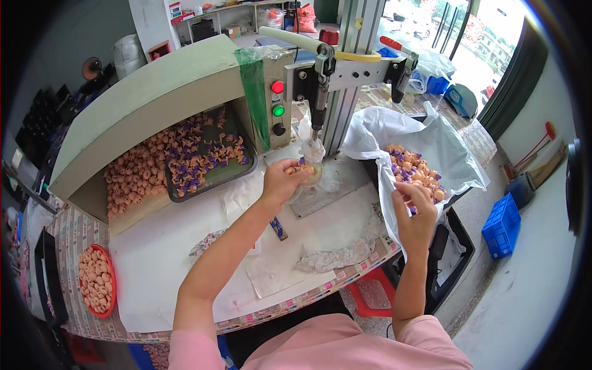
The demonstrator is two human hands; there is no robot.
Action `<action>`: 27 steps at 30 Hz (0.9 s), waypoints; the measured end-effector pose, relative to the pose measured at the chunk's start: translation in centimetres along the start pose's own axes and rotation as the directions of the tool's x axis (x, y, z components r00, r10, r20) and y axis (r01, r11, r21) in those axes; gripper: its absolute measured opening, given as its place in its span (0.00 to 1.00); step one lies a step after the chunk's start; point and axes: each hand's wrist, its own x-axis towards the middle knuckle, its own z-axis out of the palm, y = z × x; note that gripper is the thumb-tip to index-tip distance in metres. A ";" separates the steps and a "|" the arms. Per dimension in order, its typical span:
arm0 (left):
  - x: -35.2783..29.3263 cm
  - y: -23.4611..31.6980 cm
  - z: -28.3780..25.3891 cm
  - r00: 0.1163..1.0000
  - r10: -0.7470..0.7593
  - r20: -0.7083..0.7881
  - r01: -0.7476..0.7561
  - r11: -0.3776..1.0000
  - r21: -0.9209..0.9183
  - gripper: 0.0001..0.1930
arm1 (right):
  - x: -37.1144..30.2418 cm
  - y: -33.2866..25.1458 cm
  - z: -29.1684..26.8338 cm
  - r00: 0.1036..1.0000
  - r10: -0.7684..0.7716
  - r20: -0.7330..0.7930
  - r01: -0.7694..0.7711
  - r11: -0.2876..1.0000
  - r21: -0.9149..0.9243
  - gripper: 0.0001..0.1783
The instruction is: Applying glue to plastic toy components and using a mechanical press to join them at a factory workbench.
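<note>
My left hand [282, 182] pinches a small peach-and-purple plastic figure [302, 162] at the round clear fixture [314, 176] under the press head. Plastic film wraps the lower end of the press plunger [312, 148]. My right hand [417, 209] is over the near edge of a box lined with a white plastic sheet [453, 148], its fingers loosely curled and apart. Peach-and-purple figures [412, 165] are heaped in that liner. A purple bit shows by my right thumb; whether the hand touches it is unclear.
A dark tray [246, 169] of small peach-and-purple parts and a pile of round peach heads [132, 166] sit under the beige housing [154, 80]. A red basket [111, 277] of peach pieces stands left. A blue crate [501, 225] and red stool [373, 293] are on the floor.
</note>
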 end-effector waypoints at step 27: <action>-0.5 -0.5 2.5 0.913 0.403 -0.069 -0.295 0.766 0.572 0.13 | 17.7 -10.1 2.0 0.846 -0.425 -0.322 0.517 0.502 0.693 0.14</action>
